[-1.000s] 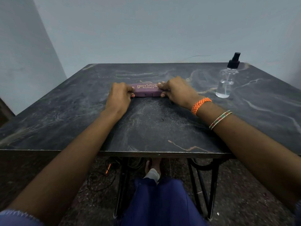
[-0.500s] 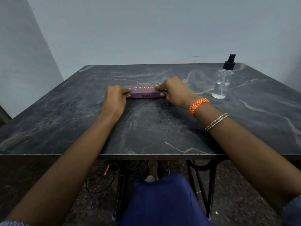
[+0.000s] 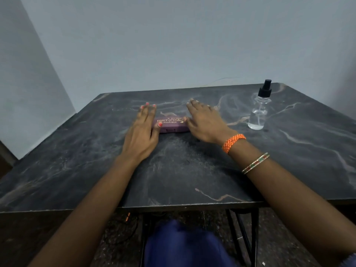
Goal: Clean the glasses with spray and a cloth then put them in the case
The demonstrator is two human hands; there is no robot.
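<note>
Purple glasses case (image 3: 171,125) lying flat and closed at centre frame on the dark marbled counter (image 3: 192,170), gold lettering up, small clasp notch on the near long edge. Left hand (image 3: 141,132) at its left end, fingers (image 3: 147,110) stretched out flat and spread, thumb tip resting on the lid corner; no grip taken. Right hand (image 3: 205,123) at the right end, likewise flat and splayed, thumb just touching that end; nothing clamped. Spray bottle (image 3: 259,110) upright at upper right, well apart from the case, clear liquid low in it, black pump top. No glasses and no cloth in view; presumably inside the case, though not shown.

Probably a hard shell: light, stiff, smooth enough to skate on the polished counter if pushed from one end only. Best held by pinning both short ends, then lifting the lid at the near edge by the clasp. Contents likely fragile, so a gentle opening. Bottle apt to be light and tippy; take by the waisted body, not the pump.
</note>
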